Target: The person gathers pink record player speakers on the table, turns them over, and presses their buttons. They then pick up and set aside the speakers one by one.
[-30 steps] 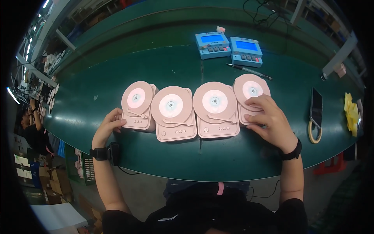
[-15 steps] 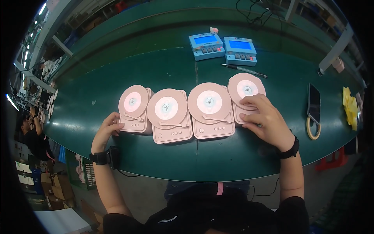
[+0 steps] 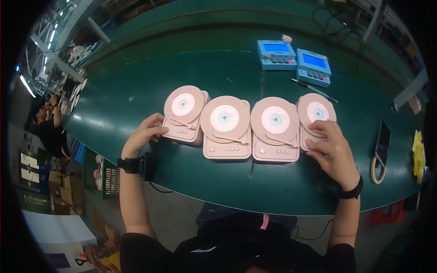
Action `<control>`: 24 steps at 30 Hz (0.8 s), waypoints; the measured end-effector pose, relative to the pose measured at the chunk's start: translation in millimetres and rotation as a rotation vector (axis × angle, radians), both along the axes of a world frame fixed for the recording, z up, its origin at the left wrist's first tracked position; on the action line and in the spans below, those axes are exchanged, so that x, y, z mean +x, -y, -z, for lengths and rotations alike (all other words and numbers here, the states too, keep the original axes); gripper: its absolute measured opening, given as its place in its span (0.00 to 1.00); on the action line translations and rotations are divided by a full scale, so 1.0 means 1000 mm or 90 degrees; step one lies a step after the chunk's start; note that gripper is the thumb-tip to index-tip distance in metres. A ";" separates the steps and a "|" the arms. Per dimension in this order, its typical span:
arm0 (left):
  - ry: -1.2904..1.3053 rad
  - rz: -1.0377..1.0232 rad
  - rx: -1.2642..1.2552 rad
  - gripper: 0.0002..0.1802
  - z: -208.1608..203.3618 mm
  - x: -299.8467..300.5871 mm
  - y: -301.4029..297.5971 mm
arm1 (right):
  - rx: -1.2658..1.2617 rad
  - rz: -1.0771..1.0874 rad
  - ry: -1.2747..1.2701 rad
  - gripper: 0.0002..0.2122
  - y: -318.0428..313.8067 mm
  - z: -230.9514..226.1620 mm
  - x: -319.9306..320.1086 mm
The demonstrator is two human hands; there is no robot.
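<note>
Several pink mini record players stand side by side in a slightly curved row on the green table. My left hand [image 3: 148, 132] pinches the left front edge of the leftmost record player [image 3: 186, 107], thumb at its corner. On the other end, my right hand [image 3: 331, 148] grips the rightmost record player [image 3: 317, 109], its fingers over the disc and its thumb near the front left corner; part of that player's front is hidden. Between them sit two more, one left of centre [image 3: 225, 125] and one right of centre [image 3: 275, 127], each with a pale label and a tonearm.
Two blue devices with lit screens [image 3: 276, 55] [image 3: 314, 68] stand behind the row, with a pen [image 3: 314, 90] before them. A phone [image 3: 383, 141], a tape roll [image 3: 377, 172] and yellow plastic [image 3: 418, 157] lie at right. A green crate [image 3: 110, 179] and another person [image 3: 49, 132] are at left.
The whole scene has shifted right in the view, and the row's left end appears higher. Both hands stay on the same end record players.
</note>
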State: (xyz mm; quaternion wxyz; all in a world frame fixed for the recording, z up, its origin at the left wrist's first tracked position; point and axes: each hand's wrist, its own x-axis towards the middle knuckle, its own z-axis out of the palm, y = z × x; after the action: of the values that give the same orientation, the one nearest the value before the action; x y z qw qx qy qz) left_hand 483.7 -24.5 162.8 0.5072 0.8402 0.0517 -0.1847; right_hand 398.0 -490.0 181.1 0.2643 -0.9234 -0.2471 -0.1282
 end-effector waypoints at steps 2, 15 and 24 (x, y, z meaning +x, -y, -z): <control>-0.008 0.009 -0.001 0.15 0.000 0.002 0.000 | -0.002 0.007 -0.001 0.10 -0.001 0.000 0.000; -0.002 0.015 0.000 0.15 -0.002 0.001 0.003 | 0.003 0.017 -0.002 0.09 -0.001 0.001 -0.002; -0.001 0.000 -0.002 0.15 0.000 0.000 0.003 | -0.002 0.008 0.001 0.09 0.000 0.001 0.000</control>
State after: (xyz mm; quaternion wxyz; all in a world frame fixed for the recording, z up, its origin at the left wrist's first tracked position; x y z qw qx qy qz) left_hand 483.5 -27.2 162.6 0.5082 0.8394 0.0514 -0.1854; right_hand 397.5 -490.4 180.3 0.2621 -0.9253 -0.2415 -0.1299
